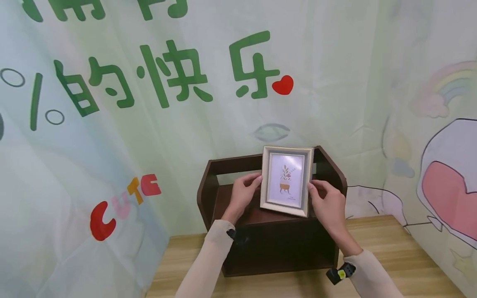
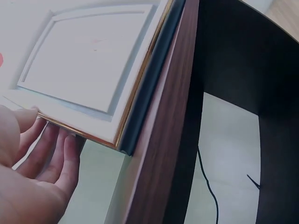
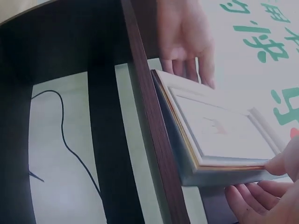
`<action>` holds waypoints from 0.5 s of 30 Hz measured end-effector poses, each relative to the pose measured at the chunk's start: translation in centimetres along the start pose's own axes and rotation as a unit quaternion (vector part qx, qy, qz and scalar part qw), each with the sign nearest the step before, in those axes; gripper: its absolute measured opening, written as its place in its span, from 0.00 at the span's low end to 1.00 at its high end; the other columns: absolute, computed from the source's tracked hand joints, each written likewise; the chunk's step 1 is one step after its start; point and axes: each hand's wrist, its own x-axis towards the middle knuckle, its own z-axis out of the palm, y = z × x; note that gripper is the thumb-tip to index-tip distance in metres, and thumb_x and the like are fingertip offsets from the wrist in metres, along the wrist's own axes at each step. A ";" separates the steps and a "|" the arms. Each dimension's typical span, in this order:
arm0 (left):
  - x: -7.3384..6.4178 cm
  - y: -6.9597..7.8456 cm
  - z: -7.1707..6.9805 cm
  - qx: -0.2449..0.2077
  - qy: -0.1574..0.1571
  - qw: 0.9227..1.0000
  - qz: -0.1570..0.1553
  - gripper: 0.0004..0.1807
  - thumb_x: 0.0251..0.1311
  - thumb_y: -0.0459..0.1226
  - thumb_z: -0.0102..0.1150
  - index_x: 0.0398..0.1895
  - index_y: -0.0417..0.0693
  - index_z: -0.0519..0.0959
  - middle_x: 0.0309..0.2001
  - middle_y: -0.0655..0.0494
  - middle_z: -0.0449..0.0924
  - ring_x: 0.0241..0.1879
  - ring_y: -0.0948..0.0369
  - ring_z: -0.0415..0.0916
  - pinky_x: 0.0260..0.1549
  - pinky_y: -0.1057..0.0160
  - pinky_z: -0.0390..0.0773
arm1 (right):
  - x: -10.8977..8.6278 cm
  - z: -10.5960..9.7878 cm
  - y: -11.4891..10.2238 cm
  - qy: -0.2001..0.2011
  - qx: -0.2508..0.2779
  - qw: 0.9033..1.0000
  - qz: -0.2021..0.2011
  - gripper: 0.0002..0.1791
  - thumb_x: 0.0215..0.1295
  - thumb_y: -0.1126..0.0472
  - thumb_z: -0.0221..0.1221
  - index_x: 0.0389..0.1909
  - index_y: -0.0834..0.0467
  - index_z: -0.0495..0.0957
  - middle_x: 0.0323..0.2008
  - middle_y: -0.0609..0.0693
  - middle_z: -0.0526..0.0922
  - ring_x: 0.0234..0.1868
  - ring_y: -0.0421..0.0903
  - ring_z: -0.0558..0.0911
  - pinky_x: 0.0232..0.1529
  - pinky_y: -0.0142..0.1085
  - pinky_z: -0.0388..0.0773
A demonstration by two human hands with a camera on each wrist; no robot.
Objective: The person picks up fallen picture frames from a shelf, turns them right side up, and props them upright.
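Atop shelf [image 1: 328,174], hands [image 1: 287,198] gripping frame [image 1: 286,180]

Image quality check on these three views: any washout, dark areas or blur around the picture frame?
Head view: even soft light, sharp; the white picture frame with the plant print reads clearly, no glare. Left wrist view: the print is washed out to near blank, the left hand close and soft, the dark brown wooden shelf interior nearly black. Right wrist view: the same dark interior, right hand's fingers blurred at the edge.

The picture frame [image 1: 286,180] is cream-white with a thin gold edge, its print a red-leafed plant on pale lilac. The shelf [image 1: 275,242] is dark brown wood grain; the table [image 1: 387,252] light wood (the backdrop [image 1: 179,74] pale green with darker green lettering).
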 end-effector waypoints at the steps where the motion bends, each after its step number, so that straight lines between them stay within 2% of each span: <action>1: -0.1 0.0 -0.1 -0.003 -0.001 1.000 -0.002 0.16 0.72 0.37 0.65 0.57 0.39 0.86 0.56 0.40 0.88 0.45 0.59 0.88 0.53 0.55 0.88 | 0.2 0.1 0.1 -0.001 0.003 1.000 0.010 0.16 0.77 0.57 0.62 0.55 0.64 0.85 0.47 0.63 0.91 0.41 0.55 0.88 0.35 0.24 0.75; 8: -1.2 0.0 -0.2 -0.055 0.000 0.998 -0.016 0.17 0.68 0.34 0.68 0.58 0.37 0.85 0.56 0.38 0.87 0.43 0.63 0.87 0.52 0.55 0.89 | 1.2 0.9 0.6 -0.002 0.043 0.995 0.089 0.21 0.80 0.50 0.58 0.60 0.60 0.85 0.54 0.62 0.89 0.49 0.55 0.87 0.40 0.23 0.74; 12: -1.6 0.1 0.2 -0.078 0.005 0.997 -0.020 0.17 0.67 0.31 0.69 0.57 0.34 0.85 0.55 0.37 0.87 0.41 0.67 0.85 0.48 0.60 0.89 | 1.6 1.4 0.8 0.011 0.058 0.992 0.109 0.22 0.80 0.49 0.57 0.61 0.60 0.84 0.56 0.62 0.88 0.51 0.55 0.86 0.41 0.25 0.72; 15: -1.8 0.1 0.4 -0.088 0.013 0.996 -0.019 0.17 0.66 0.30 0.70 0.56 0.33 0.85 0.54 0.37 0.88 0.40 0.68 0.85 0.45 0.63 0.89 | 1.7 1.5 0.9 0.016 0.065 0.992 0.112 0.23 0.80 0.48 0.56 0.61 0.60 0.84 0.58 0.62 0.87 0.52 0.55 0.86 0.40 0.23 0.71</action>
